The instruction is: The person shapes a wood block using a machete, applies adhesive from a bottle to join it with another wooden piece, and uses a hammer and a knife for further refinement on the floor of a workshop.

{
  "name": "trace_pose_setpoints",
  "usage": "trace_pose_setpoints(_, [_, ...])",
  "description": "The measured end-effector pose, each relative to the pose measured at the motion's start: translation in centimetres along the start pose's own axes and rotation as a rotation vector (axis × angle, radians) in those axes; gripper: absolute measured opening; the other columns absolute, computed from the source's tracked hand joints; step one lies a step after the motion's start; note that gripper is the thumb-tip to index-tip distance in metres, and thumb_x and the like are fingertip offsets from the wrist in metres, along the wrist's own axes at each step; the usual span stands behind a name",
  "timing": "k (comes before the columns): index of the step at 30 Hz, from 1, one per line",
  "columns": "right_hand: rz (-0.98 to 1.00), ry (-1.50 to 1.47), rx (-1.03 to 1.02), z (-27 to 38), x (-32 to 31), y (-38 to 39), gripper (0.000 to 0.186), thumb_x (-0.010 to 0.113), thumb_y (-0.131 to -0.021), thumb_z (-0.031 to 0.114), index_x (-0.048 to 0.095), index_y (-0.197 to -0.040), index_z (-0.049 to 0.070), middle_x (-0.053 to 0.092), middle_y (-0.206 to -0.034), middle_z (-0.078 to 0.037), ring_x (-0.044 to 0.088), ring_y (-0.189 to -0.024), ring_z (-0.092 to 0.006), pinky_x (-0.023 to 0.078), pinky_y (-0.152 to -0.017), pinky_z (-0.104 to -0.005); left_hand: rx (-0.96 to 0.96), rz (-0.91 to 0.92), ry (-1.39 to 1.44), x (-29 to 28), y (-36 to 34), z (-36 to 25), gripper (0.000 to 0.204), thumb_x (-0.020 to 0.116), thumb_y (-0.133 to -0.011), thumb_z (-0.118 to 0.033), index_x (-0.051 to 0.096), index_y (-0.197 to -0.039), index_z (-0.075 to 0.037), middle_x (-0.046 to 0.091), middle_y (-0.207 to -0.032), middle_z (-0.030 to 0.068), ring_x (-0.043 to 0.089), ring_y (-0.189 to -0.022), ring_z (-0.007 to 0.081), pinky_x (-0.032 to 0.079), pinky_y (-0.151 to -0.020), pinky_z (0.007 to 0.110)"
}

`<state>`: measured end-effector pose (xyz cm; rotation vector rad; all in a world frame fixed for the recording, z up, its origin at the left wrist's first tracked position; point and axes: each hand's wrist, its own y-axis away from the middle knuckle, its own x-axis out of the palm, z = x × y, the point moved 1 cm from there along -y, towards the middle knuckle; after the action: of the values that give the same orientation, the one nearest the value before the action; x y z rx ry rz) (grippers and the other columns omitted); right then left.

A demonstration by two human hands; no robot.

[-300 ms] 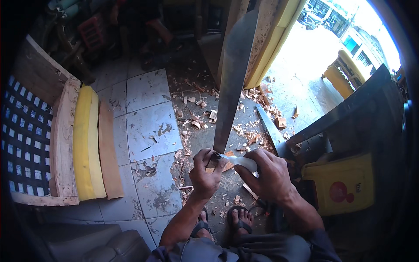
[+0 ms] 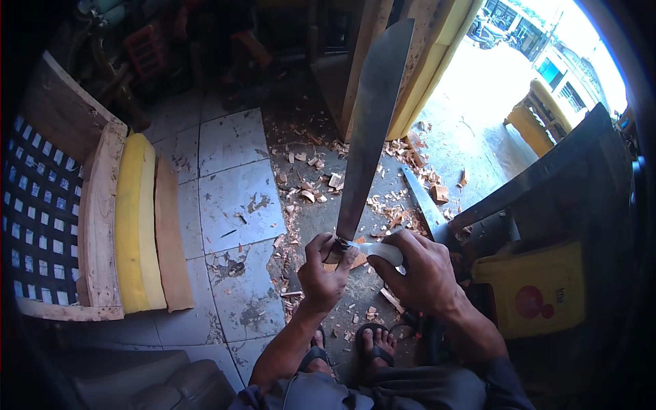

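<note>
In my left hand (image 2: 321, 279) is a machete, pinched at its short dark handle end. Its long, broad grey blade (image 2: 374, 130) points up and away from me, leaning a little to the right. My right hand (image 2: 425, 277) closes around a small white squeeze bottle (image 2: 387, 253). The bottle lies nearly level, and its narrow nozzle points left at the place where blade and handle meet, close to my left fingertips. Whether the nozzle touches the metal, or anything flows out, I cannot tell. My fingers hide most of the handle.
A handsaw (image 2: 425, 199) lies among wood shavings (image 2: 311, 188) beyond my hands. On the left stand a wooden frame with woven black webbing (image 2: 44, 212) and a yellow foam pad (image 2: 137, 225). A yellow bag (image 2: 533, 290) is at the right, by a dark panel (image 2: 547, 164).
The blade's tip has swung slightly to the right. Both hands have shifted very little, and the bottle's nozzle stays at the handle joint.
</note>
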<state>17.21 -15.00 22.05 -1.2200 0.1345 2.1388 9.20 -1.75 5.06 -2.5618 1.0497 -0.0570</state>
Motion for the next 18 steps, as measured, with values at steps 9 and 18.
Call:
trace_pose_setpoints(9, [-0.012, -0.018, -0.002, 0.31, -0.25, -0.12, 0.024, 0.077, -0.088, 0.017, 0.060, -0.097, 0.002, 0.066, -0.084, -0.016, 0.070, -0.077, -0.0354, 0.055, -0.064, -0.0427, 0.020, 0.016, -0.010, -0.11, 0.05, 0.02, 0.051, 0.078, -0.089, 0.000, 0.047, -0.129, 0.003, 0.071, -0.111, 0.0150, 0.068, -0.102, 0.0146, 0.056, -0.091, 0.029])
trace_pose_setpoints(18, [0.000, -0.014, -0.019, 0.66, -0.58, 0.08, 0.023, 0.076, -0.089, 0.017, 0.060, -0.097, 0.002, 0.066, -0.085, -0.016, 0.070, -0.076, -0.0356, 0.055, -0.063, -0.0431, 0.046, -0.004, -0.008, -0.22, 0.06, -0.18, 0.050, 0.078, -0.089, -0.002, 0.048, -0.128, 0.003, 0.072, -0.110, 0.0144, 0.068, -0.101, 0.0138, 0.056, -0.088, 0.028])
